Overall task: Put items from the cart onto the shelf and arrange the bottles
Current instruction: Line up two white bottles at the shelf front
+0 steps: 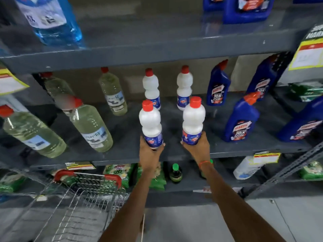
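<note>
My left hand (150,152) grips the base of a white bottle with a red cap (150,121), upright at the front edge of the grey middle shelf (125,151). My right hand (198,147) grips a second white red-capped bottle (193,119) the same way, a little to the right. Behind them two matching white bottles (150,88) (184,86) stand upright deeper on the shelf. The wire cart (83,194) with red handle grips is at the lower left, below the shelf.
Several clear bottles of pale liquid (90,126) stand on the shelf's left part, and dark blue cleaner bottles (242,119) on its right. A blue-liquid bottle (52,20) sits on the upper shelf. Green packets (120,173) and a green-capped bottle (175,173) fill the lower shelf.
</note>
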### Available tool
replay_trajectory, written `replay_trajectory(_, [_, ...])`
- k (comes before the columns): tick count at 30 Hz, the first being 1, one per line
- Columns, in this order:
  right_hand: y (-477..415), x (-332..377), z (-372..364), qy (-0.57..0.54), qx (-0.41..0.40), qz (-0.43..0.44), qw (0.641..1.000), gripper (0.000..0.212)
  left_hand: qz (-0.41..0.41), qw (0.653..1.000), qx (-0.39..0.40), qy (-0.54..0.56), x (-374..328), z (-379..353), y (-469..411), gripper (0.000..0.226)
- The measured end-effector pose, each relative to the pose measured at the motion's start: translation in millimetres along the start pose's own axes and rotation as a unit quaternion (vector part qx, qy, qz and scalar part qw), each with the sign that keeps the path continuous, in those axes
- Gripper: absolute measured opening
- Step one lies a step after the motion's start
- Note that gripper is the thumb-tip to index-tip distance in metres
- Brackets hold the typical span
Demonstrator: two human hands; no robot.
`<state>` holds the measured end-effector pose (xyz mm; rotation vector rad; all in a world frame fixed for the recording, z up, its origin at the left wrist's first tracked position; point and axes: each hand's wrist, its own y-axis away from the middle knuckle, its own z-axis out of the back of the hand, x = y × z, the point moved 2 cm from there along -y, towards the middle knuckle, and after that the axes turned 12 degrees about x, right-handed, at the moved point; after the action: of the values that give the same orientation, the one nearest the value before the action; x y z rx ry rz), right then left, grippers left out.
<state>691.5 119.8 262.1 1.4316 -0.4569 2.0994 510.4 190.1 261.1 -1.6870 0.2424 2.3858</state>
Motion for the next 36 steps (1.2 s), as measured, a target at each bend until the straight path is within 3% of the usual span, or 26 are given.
replay_trajectory(2, [-1.7,-2.0,5.6,-0.003,-0.004,0.001,1.000,0.066,-0.010,1.000,-0.024,-0.017,-0.7,-2.5,1.4,0.067])
replay_trajectory(5, [-4.0,-2.5,5.8,0.001,0.004,-0.003,1.000,0.064,-0.022,0.999,-0.036,-0.005,-8.3,-1.6,4.9,0.063])
replay_trajectory(26, [-4.1,-4.1,8.1,-0.026,0.035,0.018,0.999,0.067,-0.018,0.997,-0.063,-0.052,-6.6,-5.2,5.6,0.075])
replay_trajectory(29, [-1.7,3.1,9.2,-0.052,0.048,0.026,0.997,0.083,-0.011,0.998,-0.046,-0.040,-10.6,-4.6,5.1,0.088])
replay_trajectory(32, [17.6,15.4,6.2,-0.059,-0.016,0.029,0.998,0.116,-0.009,0.997,-0.049,-0.057,-13.2,4.2,18.9,0.108])
replay_trajectory(36, [65.7,44.3,-11.4,-0.016,-0.143,0.191,0.971,0.087,-0.146,0.976,-0.099,-0.124,-25.2,36.2,50.4,0.092])
